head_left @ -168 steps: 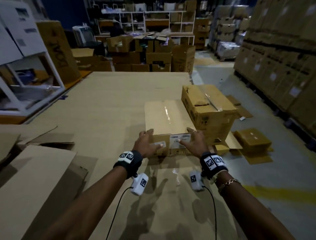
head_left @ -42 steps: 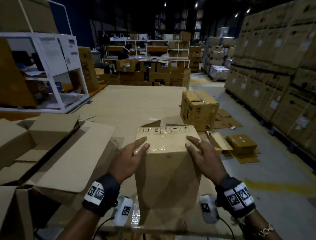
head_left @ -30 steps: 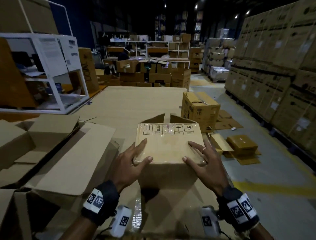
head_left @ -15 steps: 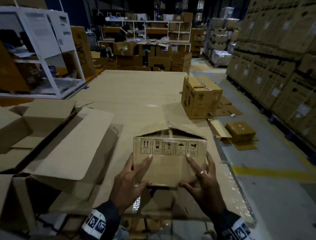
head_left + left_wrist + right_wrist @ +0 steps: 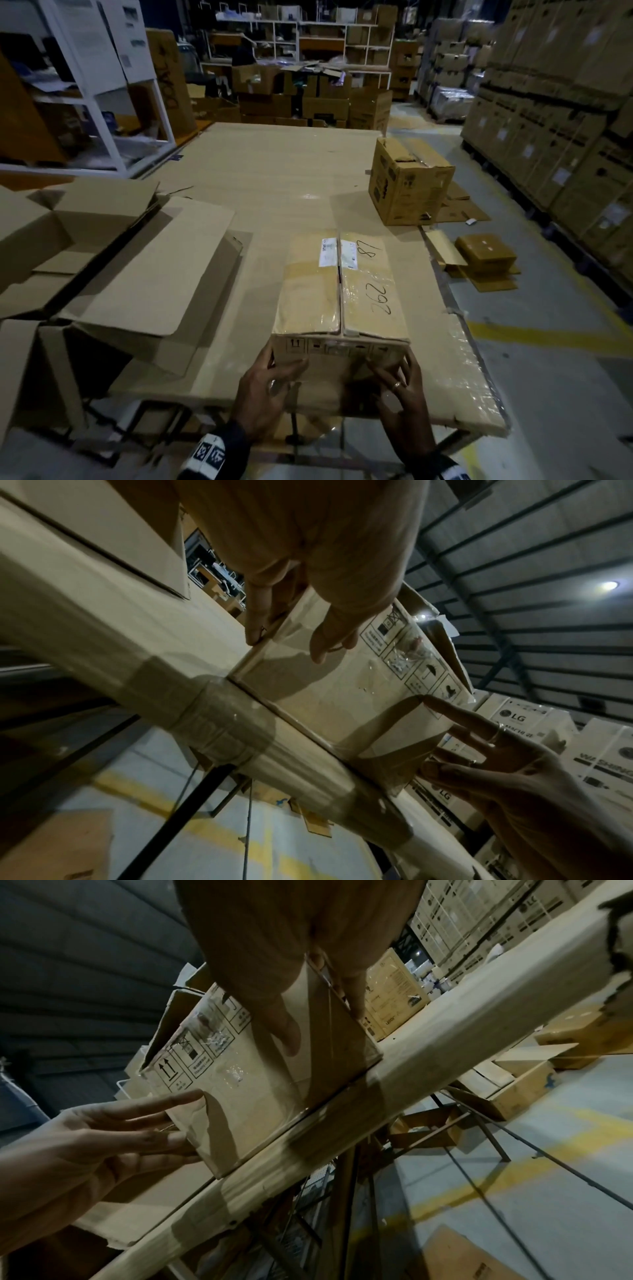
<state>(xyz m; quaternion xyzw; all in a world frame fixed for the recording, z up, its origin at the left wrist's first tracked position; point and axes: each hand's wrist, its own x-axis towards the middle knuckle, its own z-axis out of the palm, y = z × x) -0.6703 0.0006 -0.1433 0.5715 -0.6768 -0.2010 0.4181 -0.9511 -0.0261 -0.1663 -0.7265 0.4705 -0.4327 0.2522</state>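
Observation:
A taped cardboard box lies flat on the cardboard-covered table, close to the near edge. Its long top has a white label and handwritten numbers. The end face with handling symbols faces me. My left hand presses that face at its left corner with spread, straight fingers. At the right corner my right hand does the same, with some fingers reaching round the box's side.
A taller taped carton stands at the table's far right edge. Open, flattened cartons crowd the left side. A white rack stands at the back left, and stacked cartons line the right aisle. Cardboard scraps lie on the floor.
The box was tipped up with its symbol face towards me. It now lies flat on the table, and both hands have dropped to its near end face.

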